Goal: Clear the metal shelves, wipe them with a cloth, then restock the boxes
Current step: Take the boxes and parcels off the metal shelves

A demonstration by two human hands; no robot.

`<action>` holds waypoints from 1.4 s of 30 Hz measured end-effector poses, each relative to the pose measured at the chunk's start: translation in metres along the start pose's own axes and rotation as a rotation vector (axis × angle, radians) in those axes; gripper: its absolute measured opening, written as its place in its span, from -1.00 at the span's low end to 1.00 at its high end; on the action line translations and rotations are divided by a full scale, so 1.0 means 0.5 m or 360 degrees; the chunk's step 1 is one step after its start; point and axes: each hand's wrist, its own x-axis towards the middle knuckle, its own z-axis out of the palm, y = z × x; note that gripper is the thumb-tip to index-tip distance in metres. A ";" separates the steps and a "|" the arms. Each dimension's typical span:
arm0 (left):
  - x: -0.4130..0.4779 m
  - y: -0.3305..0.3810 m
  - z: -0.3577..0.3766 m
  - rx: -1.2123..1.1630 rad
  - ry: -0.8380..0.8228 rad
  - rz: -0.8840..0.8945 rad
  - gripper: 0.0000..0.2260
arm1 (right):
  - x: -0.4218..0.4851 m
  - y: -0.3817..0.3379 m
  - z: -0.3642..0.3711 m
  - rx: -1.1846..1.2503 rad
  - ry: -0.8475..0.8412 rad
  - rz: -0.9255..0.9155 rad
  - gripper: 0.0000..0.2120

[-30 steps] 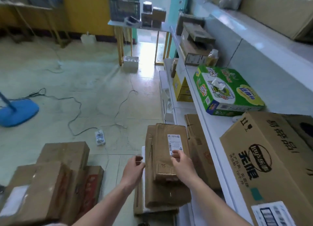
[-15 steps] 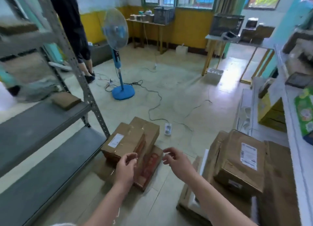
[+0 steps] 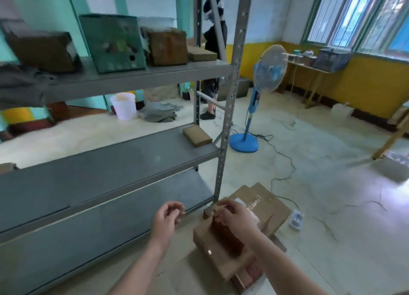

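A grey metal shelf rack (image 3: 230, 100) fills the left half of the view. Its upper shelf (image 3: 141, 77) carries a green box (image 3: 112, 43), brown boxes (image 3: 168, 45) and a small flat box (image 3: 201, 54). The middle shelf (image 3: 106, 168) holds one small flat cardboard box (image 3: 197, 136) at its right end. The lowest shelf (image 3: 99, 224) is bare. A stack of cardboard boxes (image 3: 272, 208) lies on the floor by the rack's front post. My left hand (image 3: 168, 217) hovers in front of the lowest shelf, fingers loosely curled, holding nothing. My right hand (image 3: 234, 216) hangs over the floor stack, also holding nothing.
A blue standing fan (image 3: 265, 73) stands right of the rack with cables (image 3: 285, 162) and a power strip (image 3: 296, 220) on the floor. A person in black (image 3: 212, 38) stands behind the rack. A white bucket (image 3: 123, 105) and grey cloths (image 3: 159, 114) lie beyond the shelves.
My view has swung left from the boxes by the white counter to the metal rack. Both hands left the labelled box and now hang in the air, holding nothing.
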 end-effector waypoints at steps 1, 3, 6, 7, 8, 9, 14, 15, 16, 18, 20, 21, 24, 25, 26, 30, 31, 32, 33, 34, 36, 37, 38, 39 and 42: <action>0.039 0.009 -0.040 0.0006 0.0031 0.0030 -0.81 | 0.036 -0.023 0.035 -0.0013 -0.0012 -0.0023 -0.81; 0.107 0.022 -0.102 0.0047 0.0067 0.0075 -0.78 | 0.087 -0.062 0.082 0.0048 -0.0016 -0.0016 -0.79; 0.192 0.042 -0.172 0.0058 0.0121 0.0092 -0.75 | 0.140 -0.115 0.142 0.0112 -0.0015 -0.0015 -0.78; 0.216 0.046 -0.185 0.0063 0.0113 0.0096 -0.75 | 0.151 -0.129 0.155 0.0117 -0.0029 -0.0016 -0.78; 0.235 0.053 -0.192 0.0070 0.0094 0.0098 -0.76 | 0.164 -0.138 0.166 0.0120 -0.0035 -0.0019 -0.78; 0.262 0.058 -0.200 0.0065 0.0061 0.0100 -0.78 | 0.185 -0.146 0.179 0.0114 -0.0029 -0.0004 -0.78; 0.335 0.061 -0.223 0.0083 -0.0080 0.0130 -0.80 | 0.266 -0.137 0.215 0.0134 -0.0005 0.0087 -0.79; 0.343 0.058 -0.226 0.0074 -0.0086 0.0122 -0.79 | 0.280 -0.135 0.216 0.0137 -0.0002 0.0097 -0.80; 0.353 0.056 -0.232 0.0069 -0.0079 0.0105 -0.79 | 0.299 -0.135 0.220 0.0157 0.0001 0.0092 -0.80; 0.361 0.054 -0.239 0.0088 -0.0086 0.0080 -0.79 | 0.324 -0.139 0.218 0.0185 0.0018 0.0090 -0.80; 0.386 0.056 -0.244 0.0123 -0.0065 0.0052 -0.81 | 0.366 -0.149 0.219 0.0195 0.0015 0.0079 -0.81; 0.393 0.060 -0.244 0.0131 -0.0055 0.0035 -0.82 | 0.380 -0.155 0.216 0.0199 0.0015 0.0072 -0.82; 0.435 0.064 -0.238 0.0167 -0.0044 -0.0010 -0.83 | 0.442 -0.146 0.214 0.0256 0.0011 0.0083 -0.82; 0.456 0.063 -0.232 0.0194 -0.0043 -0.0035 -0.84 | 0.468 -0.135 0.213 0.0265 0.0020 0.0116 -0.82; 0.475 0.063 -0.228 0.0208 -0.0046 -0.0050 -0.84 | 0.491 -0.123 0.214 0.0294 0.0026 0.0144 -0.82; 0.574 0.054 -0.200 0.0340 -0.0047 -0.0129 -0.85 | 0.594 -0.081 0.215 0.0286 0.0012 0.0246 -0.79; 0.614 0.050 -0.185 0.0381 -0.0050 -0.0162 -0.85 | 0.638 -0.074 0.208 0.0277 0.0021 0.0268 -0.78; 0.657 0.046 -0.163 0.0436 -0.0067 -0.0184 -0.85 | 0.687 -0.071 0.197 0.0276 0.0044 0.0284 -0.77; 0.689 0.045 -0.142 0.0497 -0.0089 -0.0211 -0.85 | 0.732 -0.076 0.183 0.0258 0.0060 0.0295 -0.77; 0.732 0.030 -0.114 0.0568 -0.0126 -0.0259 -0.86 | 0.791 -0.071 0.168 0.0246 0.0090 0.0312 -0.75; 0.797 0.027 -0.062 0.0639 -0.0188 -0.0332 -0.86 | 0.905 -0.075 0.132 0.0202 0.0189 0.0269 -0.70; 0.835 0.023 -0.037 0.0661 -0.0205 -0.0368 -0.87 | 0.969 -0.070 0.113 0.0186 0.0236 0.0257 -0.67; 0.871 0.022 -0.018 0.0663 -0.0201 -0.0394 -0.88 | 1.027 -0.069 0.096 0.0154 0.0280 0.0254 -0.66; 0.919 0.022 0.003 0.0696 -0.0200 -0.0407 -0.92 | 1.091 -0.060 0.079 0.0152 0.0328 0.0279 -0.66; 1.027 0.034 0.038 0.0786 -0.0136 -0.0415 -0.90 | 1.239 -0.038 0.047 0.0076 0.0368 0.0324 -0.62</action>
